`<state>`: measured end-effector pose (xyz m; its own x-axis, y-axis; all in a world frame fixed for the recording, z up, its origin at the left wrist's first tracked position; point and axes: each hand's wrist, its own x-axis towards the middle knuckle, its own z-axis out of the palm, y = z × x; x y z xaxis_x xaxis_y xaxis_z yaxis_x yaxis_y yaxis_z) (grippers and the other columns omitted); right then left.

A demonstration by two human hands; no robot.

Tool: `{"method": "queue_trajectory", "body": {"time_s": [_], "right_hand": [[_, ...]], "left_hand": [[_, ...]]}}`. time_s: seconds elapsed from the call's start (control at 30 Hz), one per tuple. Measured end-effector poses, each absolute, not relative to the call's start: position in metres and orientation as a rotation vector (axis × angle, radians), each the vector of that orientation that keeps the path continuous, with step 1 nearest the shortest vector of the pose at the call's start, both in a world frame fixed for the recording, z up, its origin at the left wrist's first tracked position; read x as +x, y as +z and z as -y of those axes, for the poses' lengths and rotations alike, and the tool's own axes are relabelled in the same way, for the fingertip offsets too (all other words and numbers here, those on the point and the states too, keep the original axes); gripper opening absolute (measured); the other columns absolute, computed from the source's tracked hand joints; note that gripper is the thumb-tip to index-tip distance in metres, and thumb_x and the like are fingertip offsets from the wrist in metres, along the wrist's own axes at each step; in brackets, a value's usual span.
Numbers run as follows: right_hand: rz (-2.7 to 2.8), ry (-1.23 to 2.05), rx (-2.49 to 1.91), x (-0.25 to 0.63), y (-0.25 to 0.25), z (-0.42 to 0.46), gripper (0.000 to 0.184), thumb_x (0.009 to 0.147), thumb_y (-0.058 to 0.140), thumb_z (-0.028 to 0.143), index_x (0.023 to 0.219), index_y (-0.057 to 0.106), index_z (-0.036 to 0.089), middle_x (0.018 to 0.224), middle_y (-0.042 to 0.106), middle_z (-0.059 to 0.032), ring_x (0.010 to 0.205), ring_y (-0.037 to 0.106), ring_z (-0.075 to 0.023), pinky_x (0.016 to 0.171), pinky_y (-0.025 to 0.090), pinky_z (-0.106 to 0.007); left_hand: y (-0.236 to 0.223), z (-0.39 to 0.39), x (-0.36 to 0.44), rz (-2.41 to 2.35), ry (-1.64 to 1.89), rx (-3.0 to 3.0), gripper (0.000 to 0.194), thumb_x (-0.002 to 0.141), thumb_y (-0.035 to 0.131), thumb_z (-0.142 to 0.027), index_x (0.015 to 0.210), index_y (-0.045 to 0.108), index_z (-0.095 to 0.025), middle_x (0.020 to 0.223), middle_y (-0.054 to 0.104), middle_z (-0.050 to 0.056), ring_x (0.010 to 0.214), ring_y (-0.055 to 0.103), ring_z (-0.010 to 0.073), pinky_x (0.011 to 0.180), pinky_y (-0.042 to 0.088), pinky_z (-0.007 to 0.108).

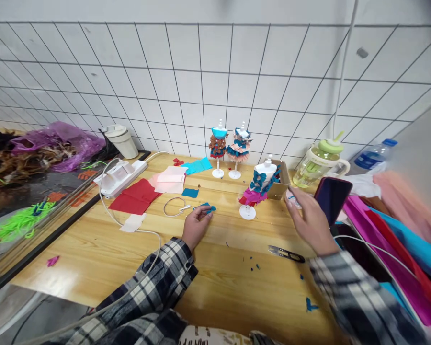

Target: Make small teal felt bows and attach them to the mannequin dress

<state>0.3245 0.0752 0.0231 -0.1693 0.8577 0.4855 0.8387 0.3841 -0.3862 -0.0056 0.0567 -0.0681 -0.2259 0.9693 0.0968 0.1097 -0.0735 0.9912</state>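
My left hand (196, 224) rests on the wooden table (93, 249), fingers pinched on a small teal fabric piece (209, 207). My right hand (311, 220) is raised at the right, fingers curled round a small pale object (293, 198), beside a dark red phone (332, 197). A miniature mannequin (257, 184) in a pink and teal dress stands between the hands. Two more dressed mannequins (230, 146) stand behind it by the tiled wall. Thread snips (286, 253) lie near my right wrist.
Red (135, 196), pink (168, 181) and teal (197, 166) fabric pieces lie at centre left with a white wire ring (174, 207). A white power strip (120, 176), a cup (122, 140), a green-lidded bottle (319, 163), a water bottle (375, 153) and stacked coloured fabric (391, 239) surround them.
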Motion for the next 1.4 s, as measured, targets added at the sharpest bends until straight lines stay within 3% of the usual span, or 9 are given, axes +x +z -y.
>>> {"method": "queue_trajectory", "body": {"time_s": [0.1, 0.2, 0.3, 0.47, 0.83, 1.0, 1.13, 1.3, 1.4], "right_hand": [[2.088, 0.067, -1.567, 0.331, -0.015, 0.027, 0.057, 0.093, 0.036, 0.038, 0.146, 0.032, 0.019, 0.146, 0.042, -0.0085, 0.136, 0.036, -0.0259, 0.111, 0.032, -0.047], [2.03, -0.019, -1.912, 0.338, -0.057, 0.105, 0.073, 0.091, 0.033, 0.047, 0.151, 0.014, 0.009, 0.155, 0.022, -0.0158, 0.141, 0.023, -0.0337, 0.11, 0.03, -0.055], [2.05, -0.056, -2.058, 0.335, -0.08, 0.134, 0.077, 0.09, 0.031, 0.055, 0.151, 0.014, 0.01, 0.152, 0.027, -0.0186, 0.139, 0.028, -0.0366, 0.107, 0.03, -0.059], [2.111, 0.028, -2.002, 0.298, -0.077, 0.11, 0.083, 0.089, 0.038, 0.056, 0.149, 0.016, 0.002, 0.152, 0.023, -0.0238, 0.141, 0.023, -0.0351, 0.111, 0.026, -0.054], [2.252, 0.097, -1.733, 0.234, -0.045, 0.056, 0.064, 0.097, 0.028, 0.039, 0.152, 0.006, 0.016, 0.156, 0.018, -0.0131, 0.144, 0.015, -0.0296, 0.112, 0.018, -0.059], [1.991, -0.039, -2.016, 0.321, -0.054, 0.088, 0.075, 0.094, 0.028, 0.048, 0.149, 0.013, 0.001, 0.154, 0.018, -0.0229, 0.143, 0.016, -0.0356, 0.112, 0.023, -0.056], [1.989, 0.061, -2.147, 0.323, -0.072, 0.113, 0.073, 0.094, 0.029, 0.049, 0.148, 0.021, 0.002, 0.15, 0.029, -0.0254, 0.14, 0.025, -0.0372, 0.11, 0.027, -0.059], [2.275, 0.362, -1.659, 0.244, -0.067, 0.1, 0.071, 0.095, 0.035, 0.038, 0.152, 0.001, 0.012, 0.155, 0.019, -0.0168, 0.142, 0.022, -0.0315, 0.112, 0.029, -0.055], [2.276, 0.544, -1.509, 0.213, -0.052, 0.08, 0.069, 0.095, 0.037, 0.033, 0.152, 0.003, 0.016, 0.155, 0.022, -0.0139, 0.14, 0.029, -0.029, 0.111, 0.034, -0.051]], "left_hand": [[-0.068, -0.056, -0.005, -1.414, 1.369, 1.242, 0.031, 0.074, 0.069, -0.037, 0.099, 0.069, -0.017, 0.093, 0.071, 0.008, 0.086, 0.066, 0.0192, 0.084, 0.051, 0.034], [-0.067, -0.054, -0.003, -1.418, 1.342, 1.255, 0.031, 0.075, 0.069, -0.037, 0.099, 0.069, -0.017, 0.093, 0.071, 0.008, 0.086, 0.065, 0.0194, 0.085, 0.05, 0.035], [-0.065, -0.054, -0.002, -1.428, 1.337, 1.276, 0.03, 0.075, 0.069, -0.036, 0.099, 0.069, -0.017, 0.094, 0.071, 0.008, 0.087, 0.065, 0.02, 0.085, 0.05, 0.035], [-0.063, -0.055, 0.0, -1.424, 1.338, 1.292, 0.03, 0.076, 0.068, -0.035, 0.1, 0.069, -0.018, 0.098, 0.071, 0.008, 0.088, 0.065, 0.0199, 0.085, 0.049, 0.035], [-0.056, -0.054, -0.003, -1.405, 1.386, 1.18, 0.032, 0.073, 0.07, -0.034, 0.099, 0.068, -0.016, 0.085, 0.069, 0.005, 0.075, 0.063, 0.0158, 0.074, 0.05, 0.03], [-0.058, -0.054, -0.001, -1.398, 1.383, 1.174, 0.03, 0.073, 0.07, -0.031, 0.098, 0.068, -0.016, 0.087, 0.07, 0.006, 0.077, 0.063, 0.0161, 0.076, 0.051, 0.03], [-0.061, -0.056, 0.002, -1.397, 1.366, 1.195, 0.028, 0.072, 0.071, -0.032, 0.096, 0.069, -0.017, 0.092, 0.07, 0.007, 0.085, 0.065, 0.0186, 0.083, 0.05, 0.033], [-0.063, -0.055, 0.001, -1.406, 1.361, 1.215, 0.029, 0.073, 0.07, -0.033, 0.097, 0.069, -0.018, 0.092, 0.07, 0.007, 0.084, 0.065, 0.0192, 0.083, 0.05, 0.034], [-0.063, -0.053, -0.001, -1.404, 1.365, 1.222, 0.029, 0.074, 0.07, -0.034, 0.097, 0.069, -0.017, 0.092, 0.07, 0.007, 0.084, 0.065, 0.0188, 0.083, 0.05, 0.033]]}}
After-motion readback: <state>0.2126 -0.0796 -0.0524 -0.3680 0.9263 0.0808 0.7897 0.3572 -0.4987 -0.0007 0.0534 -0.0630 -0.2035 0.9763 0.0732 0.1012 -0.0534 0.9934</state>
